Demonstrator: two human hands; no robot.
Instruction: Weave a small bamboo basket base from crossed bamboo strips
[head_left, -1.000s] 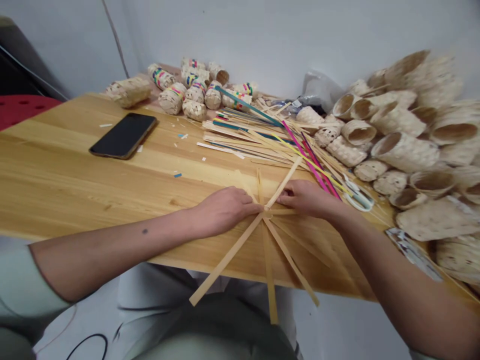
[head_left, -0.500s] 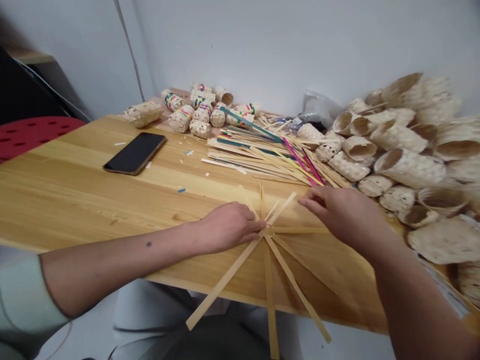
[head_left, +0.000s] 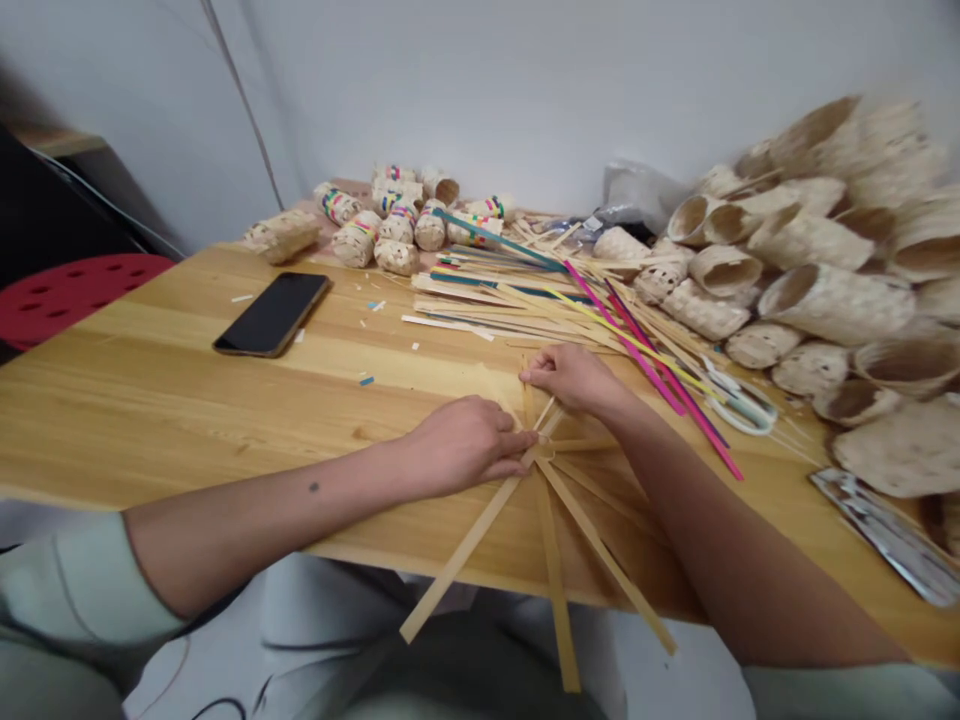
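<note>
A seated person in pale green sleeves worked at a long, honey-coloured wooden bench point(head_left: 187, 430), and the work lay near its front edge: a flat, star-shaped spread of pale bamboo-like strips point(head_left: 543, 462), crossing at one centre and fanning outward, three of them reaching over the edge toward the lap. The person's left hand point(head_left: 476, 447) lay low over the left side of that star, fingers narrow and nearly straight, the tips pressed on the crossing; from where I stood I could not tell whether the thumb pinched anything beneath. The right hand point(head_left: 574, 378) was just beyond the centre, narrow too, thumb and fingertips drawn together against a strip pointing toward the wall, though I could not make out whether they gripped it. Farther back sprawled a loose heap of long, thin, mostly straw-coloured strips point(head_left: 510, 295), with teal and yellow ones among them and a bright magenta strip point(head_left: 622, 335) slanting toward the right forearm. Behind the heap's left end sat small woven cylinders with coloured bands point(head_left: 401, 220). A black-screened, rectangular phone point(head_left: 274, 314) lay well to the left, and plain, cream-coloured woven tubes point(head_left: 836, 290) were piled high along the right side.
</note>
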